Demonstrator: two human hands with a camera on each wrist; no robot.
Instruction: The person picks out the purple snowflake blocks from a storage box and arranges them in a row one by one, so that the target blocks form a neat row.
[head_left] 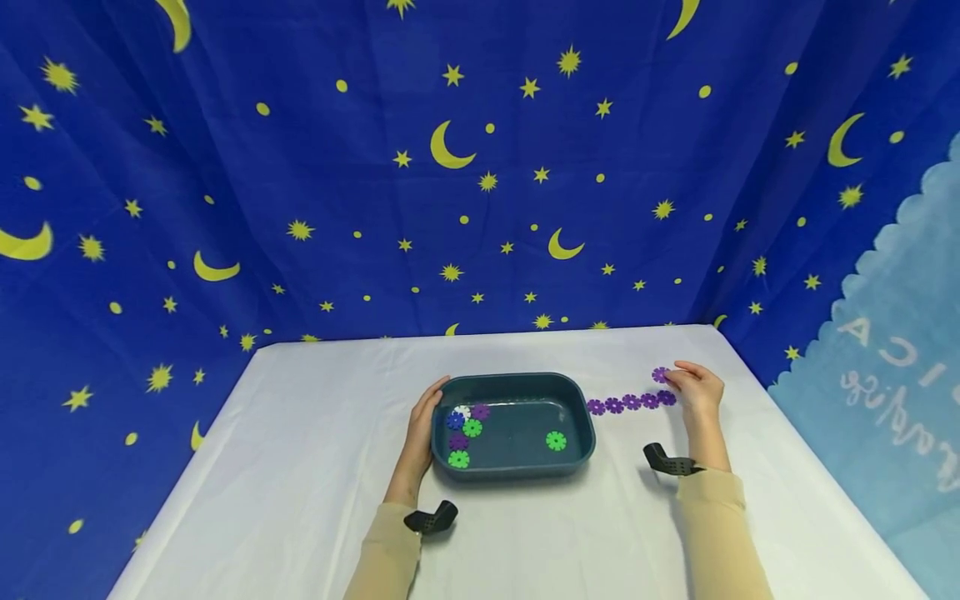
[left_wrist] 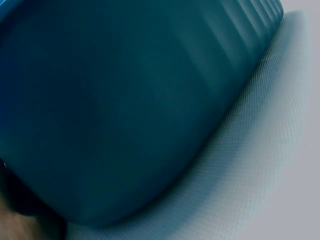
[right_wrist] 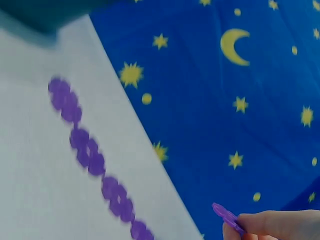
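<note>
Between thumb and fingertips, my right hand pinches a purple snowflake disc, seen edge-on in the right wrist view. Just below it in the head view, a row of several purple snowflake discs lies on the white cloth, running rightward from the basin. My left hand rests along the left outer wall of the dark teal basin, fingertips at its far left corner. In the left wrist view, the basin's wall fills most of the picture and hides nearly all of that hand.
Inside the basin, green, purple, blue and white discs gather at the left. A lone green disc lies at the right. Behind the white-covered table hangs a blue curtain with moons and stars.
</note>
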